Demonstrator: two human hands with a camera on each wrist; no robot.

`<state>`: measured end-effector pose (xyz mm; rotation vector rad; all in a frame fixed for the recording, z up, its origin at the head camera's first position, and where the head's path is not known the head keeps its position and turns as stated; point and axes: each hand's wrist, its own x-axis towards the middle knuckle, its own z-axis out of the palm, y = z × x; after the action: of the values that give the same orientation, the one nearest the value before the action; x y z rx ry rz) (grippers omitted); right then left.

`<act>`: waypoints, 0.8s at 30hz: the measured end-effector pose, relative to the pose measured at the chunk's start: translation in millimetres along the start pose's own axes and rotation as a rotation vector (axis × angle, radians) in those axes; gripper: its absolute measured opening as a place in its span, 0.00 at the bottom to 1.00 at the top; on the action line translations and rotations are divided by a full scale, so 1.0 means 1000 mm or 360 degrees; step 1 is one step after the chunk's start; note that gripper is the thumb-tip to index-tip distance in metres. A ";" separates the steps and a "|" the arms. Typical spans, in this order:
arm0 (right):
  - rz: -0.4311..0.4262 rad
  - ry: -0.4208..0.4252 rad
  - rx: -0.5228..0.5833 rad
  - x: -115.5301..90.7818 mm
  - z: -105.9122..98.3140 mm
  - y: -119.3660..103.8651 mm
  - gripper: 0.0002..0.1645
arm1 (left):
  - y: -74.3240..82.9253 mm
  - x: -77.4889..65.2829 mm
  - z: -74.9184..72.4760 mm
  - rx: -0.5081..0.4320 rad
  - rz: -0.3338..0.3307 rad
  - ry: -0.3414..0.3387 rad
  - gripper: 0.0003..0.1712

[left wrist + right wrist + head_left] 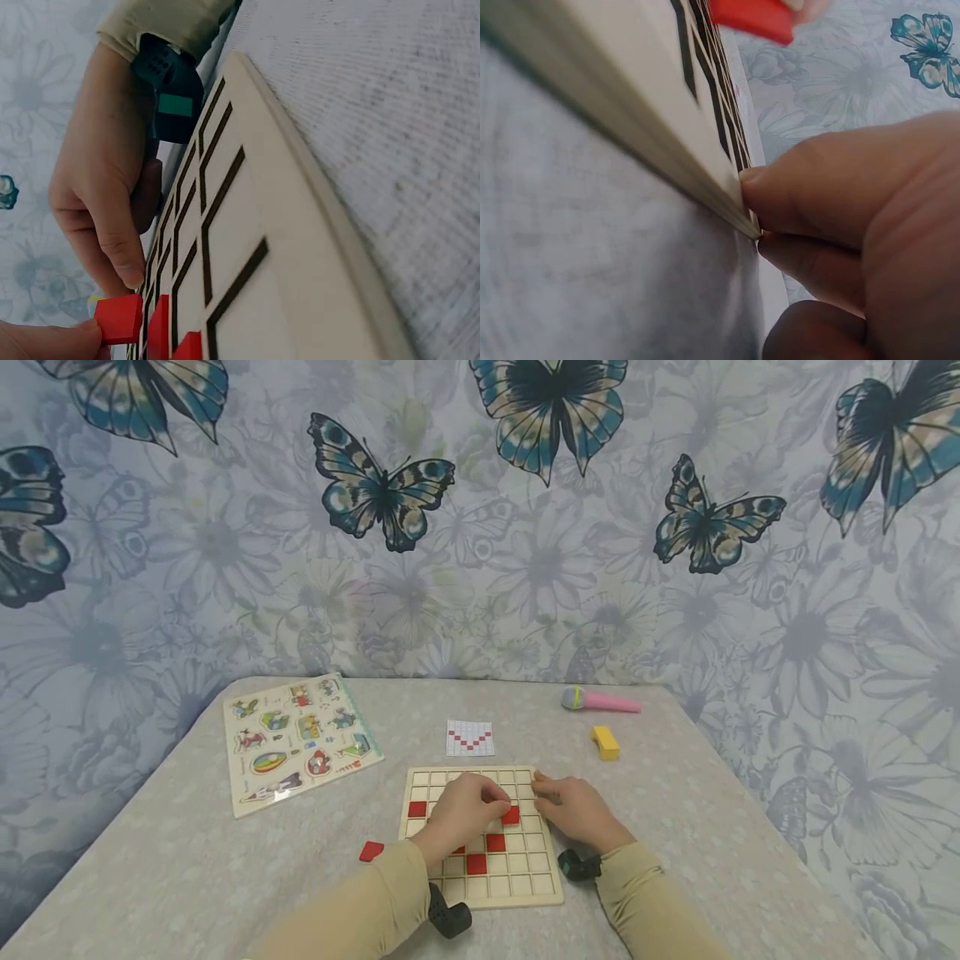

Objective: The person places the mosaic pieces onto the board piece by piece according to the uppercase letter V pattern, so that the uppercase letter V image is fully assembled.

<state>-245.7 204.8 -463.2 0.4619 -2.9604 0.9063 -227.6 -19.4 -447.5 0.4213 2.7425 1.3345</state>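
A pale wooden grid board (521, 887) lies in the middle of the table. Between thumb and fingertips my left hand (461, 810) pinches a red square tile (118, 319), tilted close over the board's right part. My right hand (581, 814) grips the board's right edge near its far corner, thumb on the top face and fingers at the side. Several red tiles lie in the grid, among them a left tile (417, 809), a middle tile (496, 842) and a nearer tile (476, 863). My left hand partly hides another.
Left of the board lies a loose red tile (371, 852). Behind it is a small pattern card (470, 750) with red squares in a V. A picture puzzle board (303, 743) lies at the left; a yellow block (605, 743) and a pink toy microphone (611, 702) are at the back right.
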 end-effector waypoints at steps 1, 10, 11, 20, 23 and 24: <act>-0.0003 -0.0002 0.0005 0.000 0.000 0.000 0.22 | 0.000 0.000 0.002 0.0005 -0.0004 -0.0002 0.02; 0.0029 -0.0019 0.0003 0.000 -0.004 -0.004 0.22 | 0.004 0.001 0.005 0.0022 -0.0003 -0.0033 0.03; 0.0031 -0.0020 0.0001 0.000 -0.004 -0.004 0.22 | 0.005 0.001 0.005 0.0028 -0.0003 -0.0045 0.03; 0.0016 -0.0013 0.0023 -0.001 -0.004 -0.001 0.22 | 0.005 0.002 0.004 0.0051 0.0028 -0.0113 0.04; 0.0015 -0.0025 0.0009 0.000 -0.002 0.001 0.22 | 0.004 0.003 0.004 0.0084 0.0038 -0.0124 0.04; 0.0016 -0.0029 0.0005 0.000 -0.002 0.001 0.23 | 0.004 0.004 0.004 0.0095 0.0037 -0.0128 0.04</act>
<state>-246.1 206.5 -462.6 0.4581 -2.9807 0.9126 -229.3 -13.0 -446.2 0.5012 2.7254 1.2151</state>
